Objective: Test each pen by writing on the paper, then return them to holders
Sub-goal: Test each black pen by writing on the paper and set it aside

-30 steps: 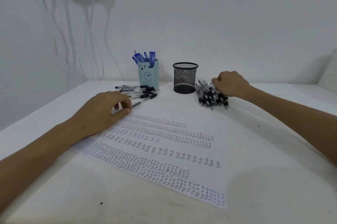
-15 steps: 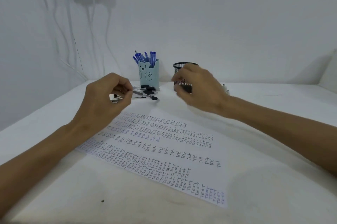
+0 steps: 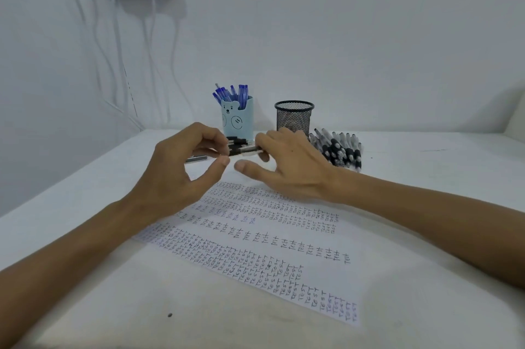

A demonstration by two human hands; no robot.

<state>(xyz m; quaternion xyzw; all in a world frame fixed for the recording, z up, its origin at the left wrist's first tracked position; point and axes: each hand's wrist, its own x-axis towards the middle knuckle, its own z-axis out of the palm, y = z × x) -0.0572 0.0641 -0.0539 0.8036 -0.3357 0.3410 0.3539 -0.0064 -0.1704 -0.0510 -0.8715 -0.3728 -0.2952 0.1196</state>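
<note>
- Right hand (image 3: 289,169) has come away from the black mesh cup (image 3: 294,118) and met the left hand (image 3: 176,178). Now the pile of black pens (image 3: 339,151) beside that cup shows again.
- One pen (image 3: 243,151) is up in the air between the two hands, just in front of the blue bear cup (image 3: 237,124).
- It lies flat, and its long way runs from left to right.
- Left fingers (image 3: 218,139) are curled over its left end, with the thumb just under it.
- Right fingers (image 3: 262,145) are curled over its right end. The right thumb sticks out below and touches nothing.
- I cannot tell if the cap is on or off.
- The paper (image 3: 255,238) lies on the worktop (image 3: 426,306), lower down and closer to the person than the pen. It has rows of small writing, but its near right part is bare.
- I think the pen is being passed or opened, ready to try. One hand must let go, and the tip must turn down to the paper.
- Both hands are just as near, so either could take it.
- Blue pens (image 3: 231,93) stand in the bear cup. The mesh cup looks empty.
</note>
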